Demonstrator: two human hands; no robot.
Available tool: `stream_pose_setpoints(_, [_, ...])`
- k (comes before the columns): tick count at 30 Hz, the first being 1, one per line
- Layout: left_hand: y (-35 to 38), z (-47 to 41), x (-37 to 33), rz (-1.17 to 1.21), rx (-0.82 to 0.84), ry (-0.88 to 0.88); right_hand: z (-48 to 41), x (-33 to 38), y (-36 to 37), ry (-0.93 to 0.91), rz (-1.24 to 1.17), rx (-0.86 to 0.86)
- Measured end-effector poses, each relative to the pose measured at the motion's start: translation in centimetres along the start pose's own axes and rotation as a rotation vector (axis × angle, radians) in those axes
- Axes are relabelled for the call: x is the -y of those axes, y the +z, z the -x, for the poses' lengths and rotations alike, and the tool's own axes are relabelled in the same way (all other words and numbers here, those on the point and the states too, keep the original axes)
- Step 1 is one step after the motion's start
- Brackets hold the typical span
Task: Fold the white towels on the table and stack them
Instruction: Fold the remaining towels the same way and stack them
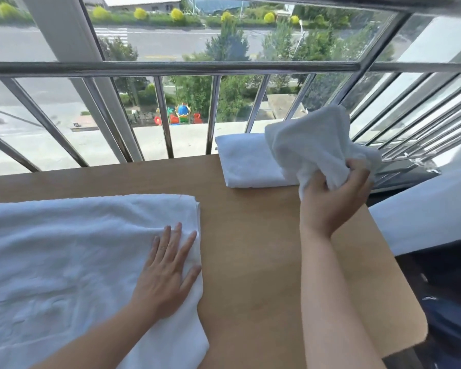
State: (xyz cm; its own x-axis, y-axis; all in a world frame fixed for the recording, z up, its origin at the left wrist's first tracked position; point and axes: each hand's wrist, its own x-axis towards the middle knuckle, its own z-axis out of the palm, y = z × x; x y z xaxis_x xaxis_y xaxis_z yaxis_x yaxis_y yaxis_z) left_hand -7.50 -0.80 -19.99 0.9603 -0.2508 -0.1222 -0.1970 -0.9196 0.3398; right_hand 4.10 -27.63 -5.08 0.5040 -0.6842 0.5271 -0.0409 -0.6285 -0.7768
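A large white towel lies folded flat on the left of the wooden table. My left hand rests flat on its right edge with straight fingers. My right hand grips a crumpled small white towel and holds it in the air at the far right. Behind and below it a folded white towel lies at the table's far edge.
A metal railing and window bars run along the far side of the table. A white bed or cushion edge lies to the right, with dark floor below it. Bare wood shows between the towels.
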Motion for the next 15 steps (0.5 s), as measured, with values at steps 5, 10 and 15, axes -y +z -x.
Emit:
stream_pose_setpoints(5, [0.0,-0.3,-0.1,-0.029,0.015,-0.011,0.1,-2.9,5.1,0.130,0.332,0.657])
stream_pose_setpoints(10, [-0.2,-0.5,-0.1,-0.021,0.043,-0.020,3.8,-4.9,4.6,0.190,0.299,0.840])
stream_pose_setpoints(15, [-0.8,-0.5,-0.4,-0.033,0.086,-0.033,12.8,-3.3,-0.8,0.143,0.108,0.713])
